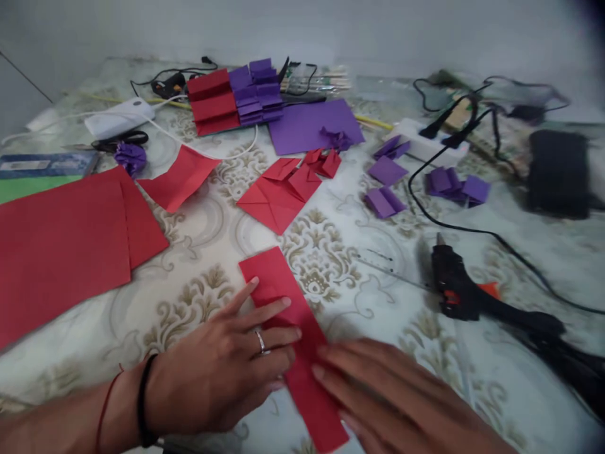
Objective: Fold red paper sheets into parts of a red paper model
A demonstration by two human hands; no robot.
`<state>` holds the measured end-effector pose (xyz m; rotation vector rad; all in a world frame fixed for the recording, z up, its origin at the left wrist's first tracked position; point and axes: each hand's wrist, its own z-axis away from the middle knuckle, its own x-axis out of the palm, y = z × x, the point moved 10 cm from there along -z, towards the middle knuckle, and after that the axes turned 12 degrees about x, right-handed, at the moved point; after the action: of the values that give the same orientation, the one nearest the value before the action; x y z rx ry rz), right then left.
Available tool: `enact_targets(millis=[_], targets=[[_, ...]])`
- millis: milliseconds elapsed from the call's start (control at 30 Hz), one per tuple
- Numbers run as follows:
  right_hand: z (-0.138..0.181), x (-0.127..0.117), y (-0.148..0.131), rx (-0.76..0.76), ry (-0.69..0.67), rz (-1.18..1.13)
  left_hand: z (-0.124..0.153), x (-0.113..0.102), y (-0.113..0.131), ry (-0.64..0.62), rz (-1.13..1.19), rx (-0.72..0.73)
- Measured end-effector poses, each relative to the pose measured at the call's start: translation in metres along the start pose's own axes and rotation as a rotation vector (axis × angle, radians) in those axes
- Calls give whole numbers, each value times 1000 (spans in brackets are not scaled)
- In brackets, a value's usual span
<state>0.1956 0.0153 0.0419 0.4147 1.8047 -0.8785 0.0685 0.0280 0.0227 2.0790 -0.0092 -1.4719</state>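
A long strip of red paper (302, 353) lies slantwise on the patterned tablecloth in front of me. My left hand (227, 353), with a ring and a black band at the wrist, rests on the strip's left side, fingers spread and fingertips pressing on it. My right hand (401, 397) lies along the strip's right edge with its fingers stretched out, slightly blurred. Beyond the strip sits a folded red paper piece (278, 198), with smaller red folded bits at its upper right corner.
Large red sheets (61, 246) cover the left side. At right lies a black glue gun (456, 287) near a trailing black cable (454, 224). Small purple folded papers (387, 170), a purple sheet (307, 126), pleated papers (258, 91) and a white power strip (416, 142) stand farther back.
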Motion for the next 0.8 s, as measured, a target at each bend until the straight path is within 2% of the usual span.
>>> enact_targets(millis=[67, 133, 233, 333, 467, 633, 700, 800], targets=[[-15, -14, 15, 62, 26, 10, -6, -2, 5, 2, 81, 61], [-29, -16, 26, 73, 18, 17, -14, -1, 9, -31, 139, 119], [-44, -2, 32, 30, -44, 32, -23, 3, 15, -100, 150, 201], [-42, 12, 33, -3, -71, 89, -25, 0, 14, -125, 84, 244], [-20, 21, 33, 64, -60, 254, -15, -11, 3, -91, -5, 217], [-3, 10, 28, 201, 34, 293, -7, -14, -10, -63, -169, 112], [-5, 6, 27, 196, 47, 243, -10, -14, -10, -30, -189, 103], [-14, 1, 25, 77, 71, 177, -14, -11, -10, 8, -193, 96]])
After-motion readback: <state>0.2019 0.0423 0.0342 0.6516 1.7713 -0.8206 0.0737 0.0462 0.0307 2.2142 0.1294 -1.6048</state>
